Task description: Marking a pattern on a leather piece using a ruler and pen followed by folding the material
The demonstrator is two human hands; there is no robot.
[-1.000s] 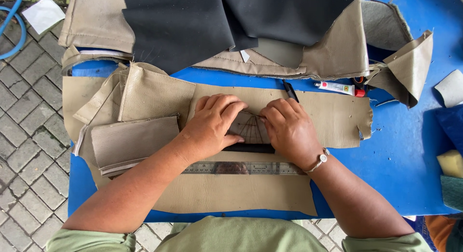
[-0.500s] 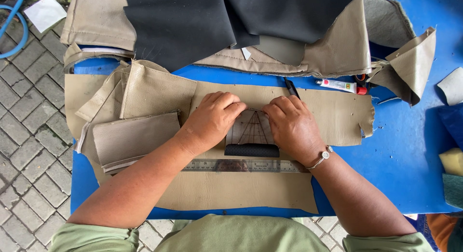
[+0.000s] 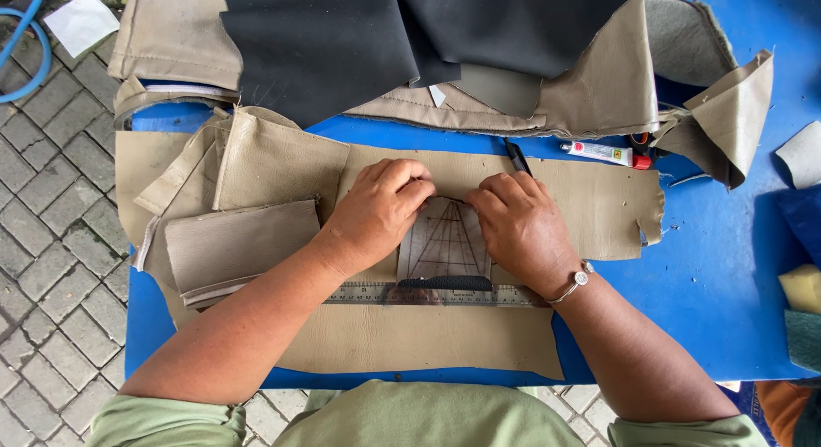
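Note:
A small tapered pattern piece [image 3: 445, 242] with drawn lines lies on a large tan leather sheet [image 3: 410, 336] spread over the blue table [image 3: 718, 293]. My left hand [image 3: 376, 212] presses on the pattern's upper left edge with its fingers curled. At the pattern's upper right, my right hand [image 3: 517, 224] holds a black pen [image 3: 516, 156] to the leather. A steel ruler [image 3: 428, 295] lies across the leather just below the pattern, with a dark strip on it.
Folded tan leather pieces [image 3: 239, 242] lie to the left. Black leather [image 3: 385, 36] and more tan pieces are piled at the back. A glue tube [image 3: 603, 153] lies to the right, and a yellow sponge [image 3: 801, 286] at the right edge. Paved ground [image 3: 51, 242] lies left of the table.
Both hands have slid up from the pattern's lower part to its top edge, uncovering more of the pattern. The ruler has stayed in place.

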